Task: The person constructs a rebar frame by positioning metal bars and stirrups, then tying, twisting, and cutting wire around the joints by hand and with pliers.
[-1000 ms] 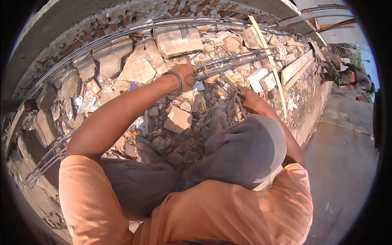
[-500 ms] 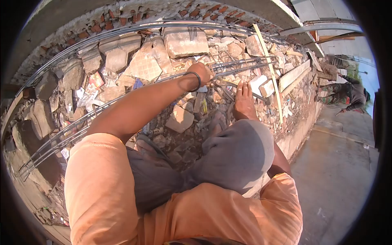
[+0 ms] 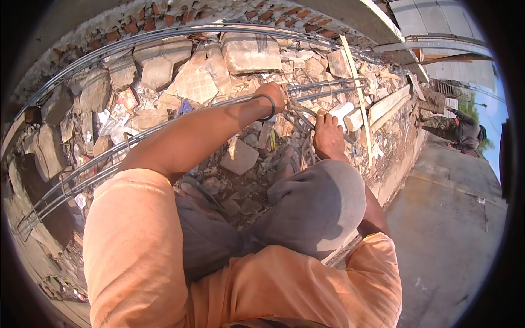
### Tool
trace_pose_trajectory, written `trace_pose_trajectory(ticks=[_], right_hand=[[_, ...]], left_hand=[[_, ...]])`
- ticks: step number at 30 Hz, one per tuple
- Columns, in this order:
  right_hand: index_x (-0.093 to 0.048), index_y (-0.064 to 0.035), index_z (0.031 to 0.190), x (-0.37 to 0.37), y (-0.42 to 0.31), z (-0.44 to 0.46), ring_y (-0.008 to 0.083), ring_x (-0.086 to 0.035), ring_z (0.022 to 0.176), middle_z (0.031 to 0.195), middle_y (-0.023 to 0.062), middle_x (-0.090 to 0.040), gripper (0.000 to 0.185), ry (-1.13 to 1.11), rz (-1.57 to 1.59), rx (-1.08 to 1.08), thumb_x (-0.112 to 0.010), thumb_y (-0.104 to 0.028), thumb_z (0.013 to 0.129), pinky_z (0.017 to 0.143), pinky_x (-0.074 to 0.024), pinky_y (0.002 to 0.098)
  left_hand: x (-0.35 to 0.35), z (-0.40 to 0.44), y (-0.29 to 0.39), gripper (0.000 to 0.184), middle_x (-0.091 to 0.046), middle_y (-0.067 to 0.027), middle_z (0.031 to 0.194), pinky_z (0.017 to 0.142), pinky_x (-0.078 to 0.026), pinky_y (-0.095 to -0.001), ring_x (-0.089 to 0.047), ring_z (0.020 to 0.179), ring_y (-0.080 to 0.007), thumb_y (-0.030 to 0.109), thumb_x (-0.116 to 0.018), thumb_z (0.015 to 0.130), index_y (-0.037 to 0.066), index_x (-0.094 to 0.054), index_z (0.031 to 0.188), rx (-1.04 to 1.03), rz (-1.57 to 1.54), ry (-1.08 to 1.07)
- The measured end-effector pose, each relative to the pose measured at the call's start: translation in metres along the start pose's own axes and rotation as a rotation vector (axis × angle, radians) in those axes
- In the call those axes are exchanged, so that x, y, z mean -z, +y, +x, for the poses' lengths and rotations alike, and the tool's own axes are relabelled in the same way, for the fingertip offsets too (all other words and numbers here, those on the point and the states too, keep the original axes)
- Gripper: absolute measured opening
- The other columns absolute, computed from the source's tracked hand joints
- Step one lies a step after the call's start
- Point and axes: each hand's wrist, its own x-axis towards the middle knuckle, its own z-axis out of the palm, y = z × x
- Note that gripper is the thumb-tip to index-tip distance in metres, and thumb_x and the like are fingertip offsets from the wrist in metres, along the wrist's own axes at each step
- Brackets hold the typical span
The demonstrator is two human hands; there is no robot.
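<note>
My left hand (image 3: 273, 97), with a dark band at its wrist, is closed on a long bundle of steel bars (image 3: 104, 162). The bundle runs under my left forearm and on past the hand to the upper right. To the right, my right hand (image 3: 329, 138) is lower, in front of my raised knee. Its fingers are bent together over a thin dark bar (image 3: 302, 110); the palm side is hidden. A pale wooden strip (image 3: 355, 76) lies across the far part of the bundle.
Broken concrete and brick rubble (image 3: 239, 157) surrounds my feet. More long bars (image 3: 164, 37) curve along the brick wall (image 3: 131, 26). Planks (image 3: 388, 104) lie at the right, beside a concrete pavement (image 3: 437, 218). Another person (image 3: 465, 131) is bent over at the far right.
My left hand and the bundle have shifted right and slightly up. My right hand moved from beside my knee onto the dark bar, first flat with fingers extended, now with fingers bent.
</note>
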Motion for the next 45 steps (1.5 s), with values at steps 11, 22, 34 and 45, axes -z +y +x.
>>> trace_pose_trajectory(ticks=[11, 22, 34, 45], right_hand=[[-0.062, -0.0003, 0.096, 0.023, 0.049, 0.032, 0.0128, -0.064, 0.061, 0.076, 0.0058, -0.065, 0.03, -0.944, 1.196, -0.05, -0.06, -0.03, 0.094, 0.044, -0.0417, 0.0237], [-0.065, 0.0029, 0.092, 0.017, 0.081, 0.076, 0.0183, -0.066, 0.053, 0.069, 0.0099, -0.065, 0.031, -1.223, 1.312, 0.134, -0.068, -0.027, 0.086, 0.037, -0.0453, 0.0221], [-0.05, 0.0006, 0.119, 0.036, 0.096, 0.066, 0.0294, -0.057, 0.106, 0.109, 0.0173, -0.058, 0.055, 0.006, -0.04, 0.633, -0.071, -0.028, 0.078, 0.084, -0.047, 0.0444], [-0.057, -0.0047, 0.099, 0.052, 0.093, 0.11, 0.0324, -0.063, 0.086, 0.089, 0.0153, -0.062, 0.023, 0.106, -0.178, 0.653, -0.062, -0.015, 0.079, 0.075, -0.0508, 0.0431]], left_hand=[[-0.006, -0.005, -0.006, 0.028, -0.068, -0.0235, 0.095, 0.082, -0.053, -0.0399, -0.066, 0.094, -0.035, 0.018, -0.061, 0.079, -0.001, -0.067, 0.098, 0.004, -0.119, 0.007], [-0.06, -0.083, 0.073, 0.032, -0.062, -0.0088, 0.085, 0.079, -0.046, -0.0399, -0.06, 0.079, -0.0228, 0.035, -0.053, 0.096, 0.004, -0.061, 0.092, 0.676, -1.11, -0.232], [-0.121, 0.012, 0.118, 0.036, -0.059, -0.0133, 0.125, 0.09, -0.047, -0.0348, -0.059, 0.105, -0.0217, 0.032, -0.042, 0.1, 0.004, -0.047, 0.122, 0.184, -2.18, 0.432], [-0.113, 0.022, 0.122, 0.045, -0.057, -0.0102, 0.125, 0.103, -0.04, -0.0395, -0.053, 0.118, -0.0263, 0.044, -0.044, 0.099, 0.005, -0.054, 0.12, 0.048, -2.249, 0.456]])
